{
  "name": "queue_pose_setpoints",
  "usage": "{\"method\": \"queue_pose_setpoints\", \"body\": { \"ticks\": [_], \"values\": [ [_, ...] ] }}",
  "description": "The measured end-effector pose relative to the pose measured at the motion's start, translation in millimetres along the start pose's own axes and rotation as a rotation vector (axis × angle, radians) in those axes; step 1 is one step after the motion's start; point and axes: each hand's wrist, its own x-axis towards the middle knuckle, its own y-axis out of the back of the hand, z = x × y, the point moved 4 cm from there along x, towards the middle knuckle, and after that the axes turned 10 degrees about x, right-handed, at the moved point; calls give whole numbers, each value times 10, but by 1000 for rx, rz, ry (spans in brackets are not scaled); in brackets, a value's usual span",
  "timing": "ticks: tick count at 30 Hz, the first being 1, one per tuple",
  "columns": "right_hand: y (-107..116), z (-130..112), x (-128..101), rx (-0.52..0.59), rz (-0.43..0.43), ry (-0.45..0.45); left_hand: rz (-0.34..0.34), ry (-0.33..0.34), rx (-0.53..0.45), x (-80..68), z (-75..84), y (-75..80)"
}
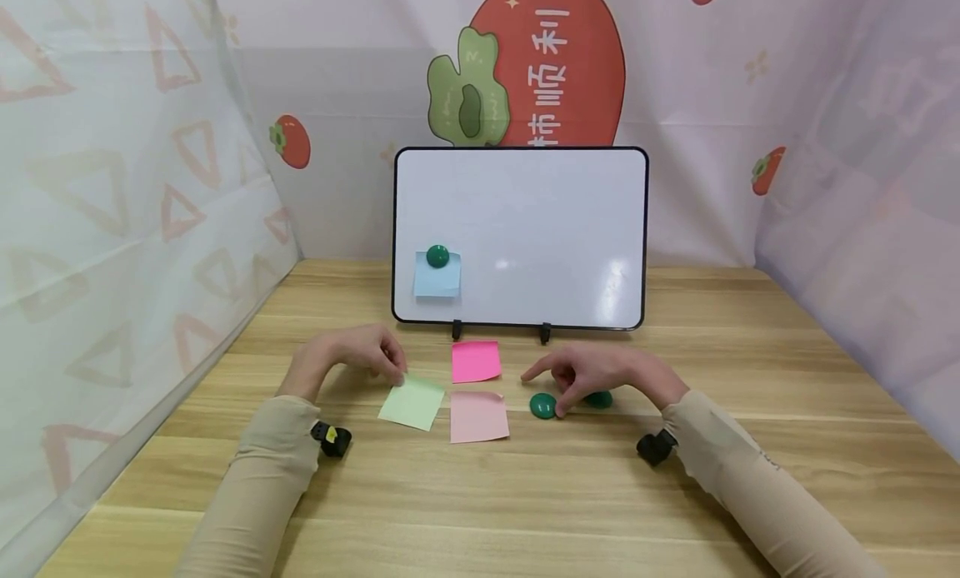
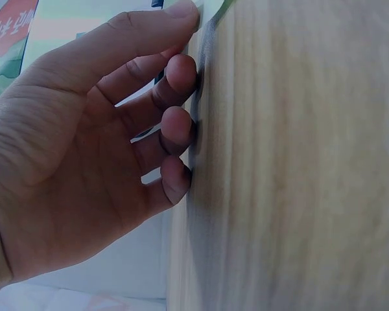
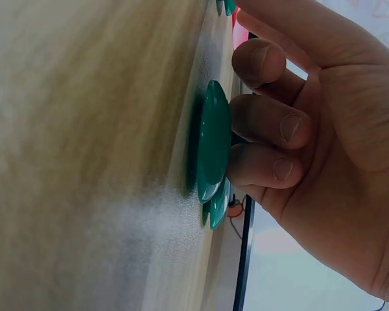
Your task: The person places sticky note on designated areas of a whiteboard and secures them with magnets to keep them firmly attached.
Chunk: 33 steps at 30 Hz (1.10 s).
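My left hand (image 1: 390,368) rests on the wooden table (image 1: 570,495), touching the top corner of a light green sticky note (image 1: 411,403). In the left wrist view the curled fingertips (image 2: 181,126) press on the wood and the top finger reaches the note's edge (image 2: 215,11). My right hand (image 1: 561,399) lies over two green round magnets: one (image 1: 542,406) at its fingertips, the other (image 1: 600,400) half hidden under it. In the right wrist view the curled fingers (image 3: 262,123) sit on a magnet (image 3: 212,149). A bright pink note (image 1: 476,361) and a pale pink note (image 1: 478,416) lie between my hands.
A whiteboard (image 1: 540,220) stands upright at the back of the table. A blue note (image 1: 437,278) is pinned to its lower left by a green magnet (image 1: 437,256). Printed cloth walls close in the left, back and right sides.
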Motion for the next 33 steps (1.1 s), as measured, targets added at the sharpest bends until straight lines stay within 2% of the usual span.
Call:
{"method": "queue_pose_setpoints", "body": {
  "ticks": [8, 22, 33],
  "values": [
    [-14, 31, 26, 2, -13, -6, -1, 0, -12, -7, -10, 14],
    [-30, -31, 16, -23, -6, 35, 5, 12, -11, -26, -11, 3],
    [-28, -41, -17, -16, 24, 28, 21, -11, -27, -19, -46, 26]
  ]
}}
